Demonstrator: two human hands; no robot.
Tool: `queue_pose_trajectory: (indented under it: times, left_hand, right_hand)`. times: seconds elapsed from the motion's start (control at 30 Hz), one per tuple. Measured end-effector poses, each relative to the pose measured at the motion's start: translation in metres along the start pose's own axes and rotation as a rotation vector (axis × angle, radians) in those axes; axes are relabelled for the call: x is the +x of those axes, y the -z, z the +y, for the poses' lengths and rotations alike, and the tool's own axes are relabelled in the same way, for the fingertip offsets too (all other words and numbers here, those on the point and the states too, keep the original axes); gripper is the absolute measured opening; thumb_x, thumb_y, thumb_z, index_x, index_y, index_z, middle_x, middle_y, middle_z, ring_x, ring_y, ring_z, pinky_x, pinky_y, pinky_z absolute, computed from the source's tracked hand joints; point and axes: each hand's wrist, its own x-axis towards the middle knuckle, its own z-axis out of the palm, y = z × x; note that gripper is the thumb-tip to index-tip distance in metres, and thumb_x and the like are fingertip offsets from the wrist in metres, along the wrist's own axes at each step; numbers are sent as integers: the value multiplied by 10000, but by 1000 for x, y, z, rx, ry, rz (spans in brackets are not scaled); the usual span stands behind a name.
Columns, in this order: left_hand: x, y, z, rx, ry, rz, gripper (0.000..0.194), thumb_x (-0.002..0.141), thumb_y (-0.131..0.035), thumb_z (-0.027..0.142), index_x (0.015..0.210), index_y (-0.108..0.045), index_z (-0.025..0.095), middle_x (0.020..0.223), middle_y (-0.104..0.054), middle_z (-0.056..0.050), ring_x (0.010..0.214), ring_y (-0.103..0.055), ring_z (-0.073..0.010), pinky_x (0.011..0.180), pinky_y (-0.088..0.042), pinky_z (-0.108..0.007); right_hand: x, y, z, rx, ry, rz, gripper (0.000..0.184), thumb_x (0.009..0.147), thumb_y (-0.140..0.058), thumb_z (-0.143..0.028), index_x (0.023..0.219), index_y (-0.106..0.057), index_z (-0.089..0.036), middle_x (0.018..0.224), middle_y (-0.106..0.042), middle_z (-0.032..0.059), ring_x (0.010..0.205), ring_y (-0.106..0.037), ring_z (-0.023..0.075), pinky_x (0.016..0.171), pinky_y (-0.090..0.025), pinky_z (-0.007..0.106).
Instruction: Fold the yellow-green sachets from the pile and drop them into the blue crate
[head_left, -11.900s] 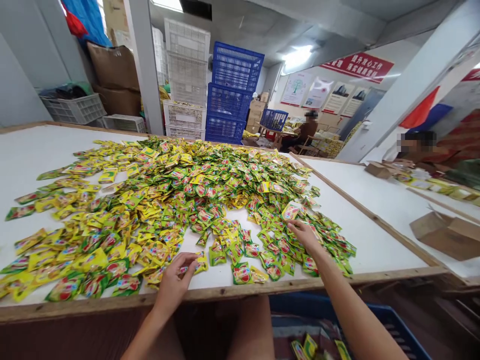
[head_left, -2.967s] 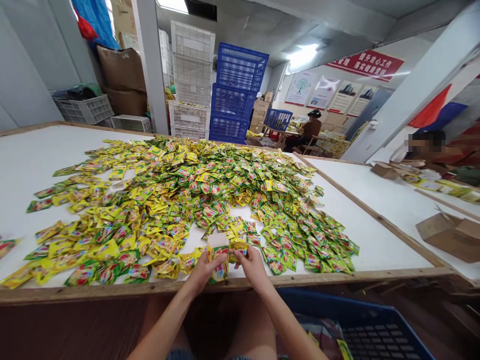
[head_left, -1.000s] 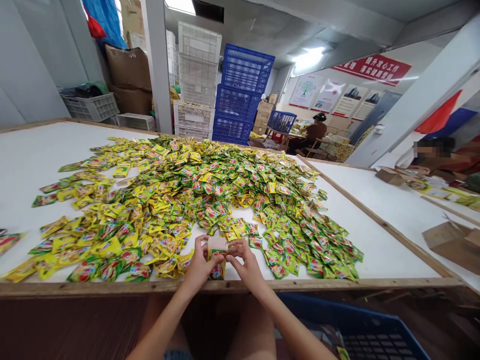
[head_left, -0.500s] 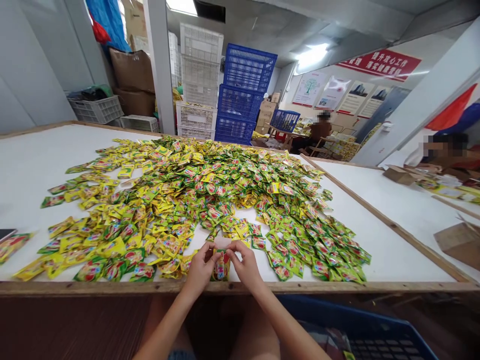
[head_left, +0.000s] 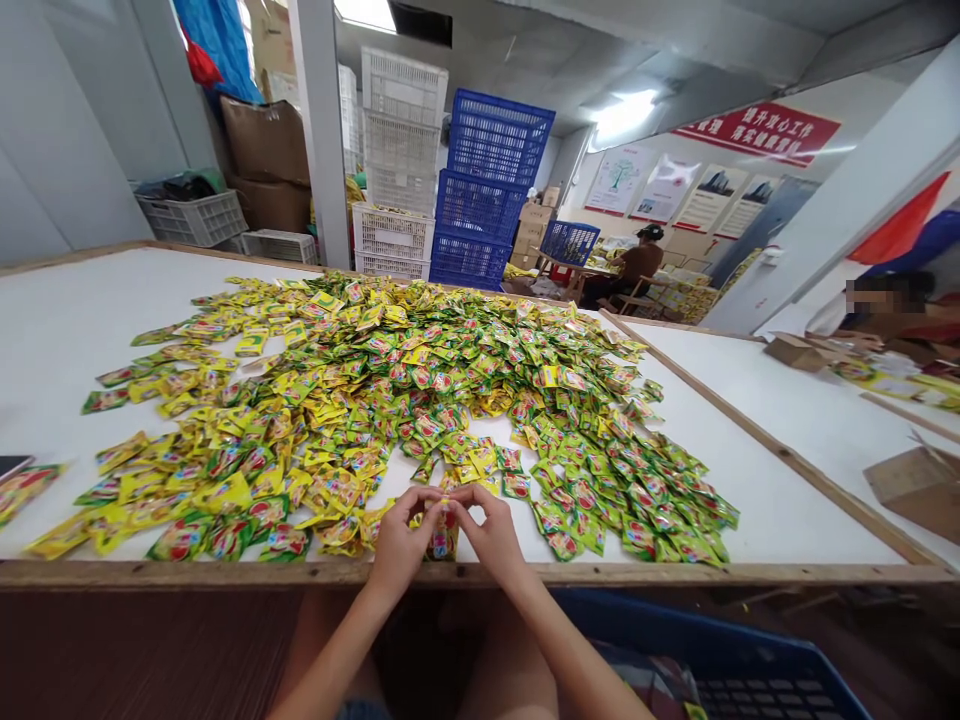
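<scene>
At the front edge of the table, my left hand (head_left: 401,537) and my right hand (head_left: 489,532) meet at the top of a small printed packet (head_left: 443,542). Thumbs and fingers of both hands pinch its upper edge, covering much of that edge. The packet's front, with red and yellow print, faces me. Just beyond my fingers lie a few loose packets (head_left: 475,461). A wide heap of similar yellow and green packets (head_left: 435,372) spreads behind them and to both sides.
A wooden rim (head_left: 247,575) borders the white table (head_left: 67,330), and a wooden strip (head_left: 750,425) divides it at right. Below the edge sits a blue basket (head_left: 780,665). Blue crates (head_left: 480,200) and white crates (head_left: 401,150) are stacked behind. Another person (head_left: 637,265) sits farther back.
The whitish flap that stuck up above my fingers no longer shows. My fingertips have drawn closer together over the packet's top edge.
</scene>
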Motion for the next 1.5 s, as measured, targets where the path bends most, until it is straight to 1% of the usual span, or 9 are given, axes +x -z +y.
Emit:
queue_pose_trajectory:
  times: [0.23, 0.57, 0.7, 0.83, 0.93, 1.07, 1.23, 1.33, 1.5]
  left_hand:
    - [13, -3, -2, 116, 18, 42, 187, 765, -580, 354, 797, -624, 175, 731, -638, -17, 659, -577, -162, 637, -446, -246]
    - [-1, 14, -8, 38, -26, -129, 188, 776, -585, 282, 929, -663, 205, 976, -655, -58, 938, -597, -203, 837, -469, -309]
    - [-3, 20, -13, -64, 38, -29, 291, 789, -569, 300, 1067, -574, 213, 1040, -631, -65, 905, -616, -191, 821, -486, -319]
    - [1, 20, -18, -73, 135, -17, 223, 788, -563, 343, 923, -606, 172, 916, -652, -66, 855, -628, -198, 794, -491, -311]
    - [3, 16, -18, -18, 137, -60, 223, 780, -573, 344, 915, -608, 170, 905, -656, -63, 862, -624, -201, 809, -478, -312]
    - [1, 15, -19, 35, 115, -68, 218, 782, -564, 344, 902, -611, 169, 871, -659, -58, 832, -624, -199, 794, -475, -306]
    - [-4, 18, -19, 80, 99, -7, 210, 796, -536, 347, 882, -610, 171, 829, -657, -52, 783, -625, -194, 751, -477, -294]
    - [-5, 14, -14, 202, 46, -18, 181, 802, -527, 331, 845, -613, 178, 747, -643, -34, 735, -611, -185, 710, -465, -274]
    - [-3, 6, -4, 354, 5, -57, 159, 819, -504, 318, 855, -600, 197, 776, -640, -27, 755, -605, -179, 702, -458, -259]
  right_hand:
    - [12, 0, 2, -44, -47, -1, 141, 830, -513, -293, 799, -600, -187, 713, -639, 16, 641, -578, 141, 613, -454, 254]
    - [-15, -10, 3, 74, -52, 40, 134, 838, -503, -267, 888, -605, -195, 838, -655, 32, 773, -607, 160, 720, -468, 271]
    - [-22, 46, -16, -98, -70, 34, 185, 870, -426, -281, 889, -591, -200, 857, -646, 35, 816, -587, 169, 734, -443, 272]
    - [-41, 138, -20, -467, -287, -309, 222, 833, -470, -358, 757, -619, -211, 719, -633, 26, 699, -579, 186, 658, -434, 285]
    - [-38, 180, 1, -581, -353, -329, 259, 791, -514, -419, 925, -633, -231, 946, -640, 57, 891, -579, 221, 780, -434, 321]
    - [16, 194, 54, -664, -312, -84, 471, 771, -494, -468, 1172, -499, -221, 1158, -531, 93, 1054, -507, 235, 863, -410, 341]
    - [109, 205, 110, -869, -449, 256, 596, 761, -475, -532, 1240, -417, -182, 1220, -437, 155, 1135, -432, 281, 883, -385, 352]
    - [150, 213, 129, -910, -452, 306, 667, 753, -490, -527, 1306, -329, -190, 1303, -331, 190, 1183, -368, 342, 901, -352, 431]
    - [205, 213, 152, -1007, -383, 261, 764, 651, -648, -343, 1325, -291, -299, 1428, -127, 122, 1275, -171, 409, 921, -283, 515]
